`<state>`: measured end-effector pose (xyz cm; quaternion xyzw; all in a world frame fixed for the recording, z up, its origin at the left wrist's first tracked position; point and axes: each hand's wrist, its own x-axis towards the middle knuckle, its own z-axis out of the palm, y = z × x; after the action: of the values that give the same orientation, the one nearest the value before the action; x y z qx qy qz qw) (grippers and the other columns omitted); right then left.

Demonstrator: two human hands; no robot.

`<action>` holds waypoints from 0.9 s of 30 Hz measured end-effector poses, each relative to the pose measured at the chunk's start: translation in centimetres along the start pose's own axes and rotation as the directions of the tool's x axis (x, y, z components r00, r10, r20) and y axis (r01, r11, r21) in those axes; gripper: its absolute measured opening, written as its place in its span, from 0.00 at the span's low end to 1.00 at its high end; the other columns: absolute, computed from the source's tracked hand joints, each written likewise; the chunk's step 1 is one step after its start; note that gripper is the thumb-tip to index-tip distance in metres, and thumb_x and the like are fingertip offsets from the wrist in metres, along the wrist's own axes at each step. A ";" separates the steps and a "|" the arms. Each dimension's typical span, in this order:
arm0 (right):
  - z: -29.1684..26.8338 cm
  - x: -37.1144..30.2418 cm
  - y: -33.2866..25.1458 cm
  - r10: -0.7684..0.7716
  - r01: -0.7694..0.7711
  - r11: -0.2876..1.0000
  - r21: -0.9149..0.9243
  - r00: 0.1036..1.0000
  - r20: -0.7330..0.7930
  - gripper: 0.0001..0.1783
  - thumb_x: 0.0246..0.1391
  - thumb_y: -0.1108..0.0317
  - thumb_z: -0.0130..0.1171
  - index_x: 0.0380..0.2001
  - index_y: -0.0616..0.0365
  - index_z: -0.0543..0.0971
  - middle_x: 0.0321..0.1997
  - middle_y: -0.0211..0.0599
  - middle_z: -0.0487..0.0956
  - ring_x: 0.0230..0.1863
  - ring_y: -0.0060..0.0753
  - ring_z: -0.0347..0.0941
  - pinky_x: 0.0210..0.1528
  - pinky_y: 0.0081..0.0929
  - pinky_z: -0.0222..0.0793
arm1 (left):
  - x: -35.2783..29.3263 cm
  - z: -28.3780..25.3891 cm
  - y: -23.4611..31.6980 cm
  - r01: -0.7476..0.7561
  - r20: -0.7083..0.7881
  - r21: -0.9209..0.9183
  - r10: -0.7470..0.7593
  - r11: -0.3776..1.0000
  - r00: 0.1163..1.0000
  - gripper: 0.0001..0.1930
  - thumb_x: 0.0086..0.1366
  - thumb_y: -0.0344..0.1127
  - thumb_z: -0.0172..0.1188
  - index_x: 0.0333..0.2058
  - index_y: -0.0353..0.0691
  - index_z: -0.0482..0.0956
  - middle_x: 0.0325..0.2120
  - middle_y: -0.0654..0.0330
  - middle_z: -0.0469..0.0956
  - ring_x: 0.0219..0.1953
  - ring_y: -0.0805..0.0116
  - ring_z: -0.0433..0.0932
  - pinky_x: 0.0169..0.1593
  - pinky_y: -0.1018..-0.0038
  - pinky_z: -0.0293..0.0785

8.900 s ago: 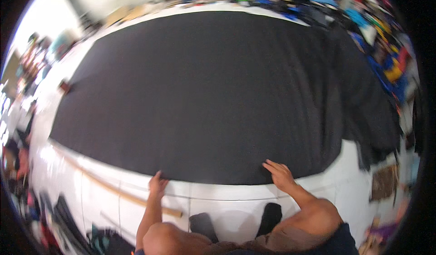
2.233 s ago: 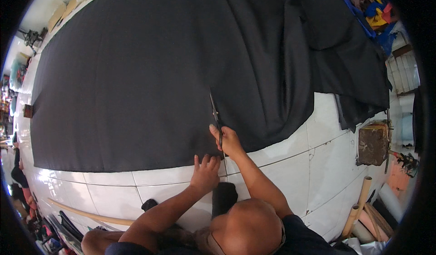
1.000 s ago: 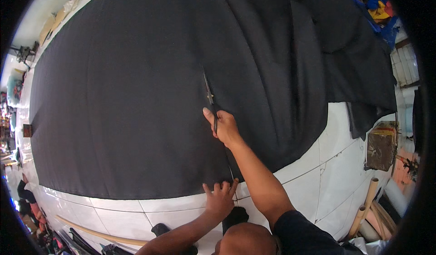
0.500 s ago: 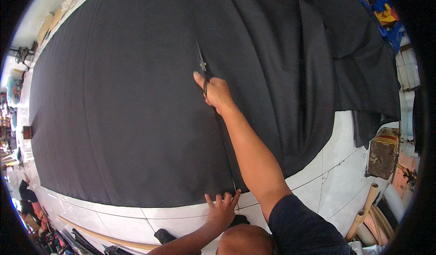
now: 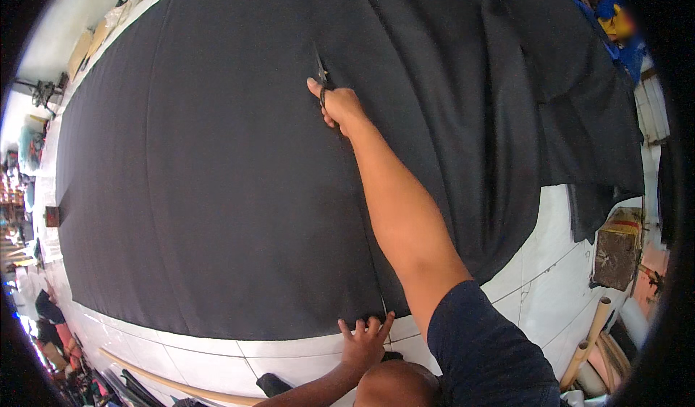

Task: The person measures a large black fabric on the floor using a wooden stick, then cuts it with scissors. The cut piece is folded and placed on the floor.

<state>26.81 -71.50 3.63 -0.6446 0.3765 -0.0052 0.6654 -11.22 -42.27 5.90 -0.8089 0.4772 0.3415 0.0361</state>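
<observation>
A wide sheet of black cloth [image 5: 239,175] lies spread over the white tiled floor. Well out over it, my right hand [image 5: 339,104] is closed round the handles of a pair of scissors [image 5: 319,66]. Their blades point away from me, and whether they are spread or together is hard to make out. Behind the scissors a cut line runs through the cloth back to its near edge, where a narrow gap shows. My left hand [image 5: 364,342] rests at that near edge beside the gap, fingers spread, holding nothing.
The cloth bunches into loose folds [image 5: 499,124] on the right. A worn box [image 5: 617,251] and cardboard tubes [image 5: 595,327] stand at the right. A long wooden pole [image 5: 181,387] lies on the tiles [image 5: 282,349] at the lower left. Clutter lines the left side.
My right hand and the scissors have moved farther away along the cloth, lengthening the cut line. The left hand stays at the near edge. The whole view has shifted slightly.
</observation>
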 end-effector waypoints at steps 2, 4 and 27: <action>0.2 0.9 -0.1 -0.041 0.040 0.999 0.024 0.999 0.011 0.34 0.55 0.39 0.65 0.14 0.58 0.72 0.14 0.35 0.71 0.14 0.30 0.68 0.18 0.32 0.62 | -0.1 -0.2 -0.1 -0.015 0.036 0.001 0.015 1.000 0.999 0.40 0.58 0.44 0.61 0.70 0.63 0.57 0.48 0.57 0.67 0.46 0.56 0.71 0.54 0.22 0.59; 0.4 1.0 0.4 -0.085 0.083 0.995 0.062 0.996 0.034 0.30 0.56 0.43 0.67 0.17 0.57 0.72 0.15 0.31 0.70 0.14 0.23 0.65 0.16 0.25 0.58 | -0.3 -0.2 -0.2 -0.009 0.040 0.007 0.009 1.000 0.999 0.40 0.59 0.47 0.61 0.70 0.62 0.58 0.49 0.57 0.67 0.49 0.55 0.71 0.53 0.20 0.58; 0.3 0.5 -0.2 0.035 -0.035 0.999 -0.012 0.999 -0.026 0.28 0.56 0.45 0.67 0.17 0.55 0.71 0.14 0.27 0.70 0.14 0.20 0.64 0.16 0.23 0.61 | 24.4 -21.5 -19.2 0.343 -0.625 -0.267 -0.433 0.900 0.650 0.44 0.65 0.62 0.51 0.69 0.33 0.57 0.70 0.37 0.49 0.74 0.40 0.43 0.74 0.46 0.35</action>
<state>27.46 -71.51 3.50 -0.6418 0.3963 0.0006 0.6566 22.81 -58.39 2.82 -0.9602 0.2509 0.0408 -0.1160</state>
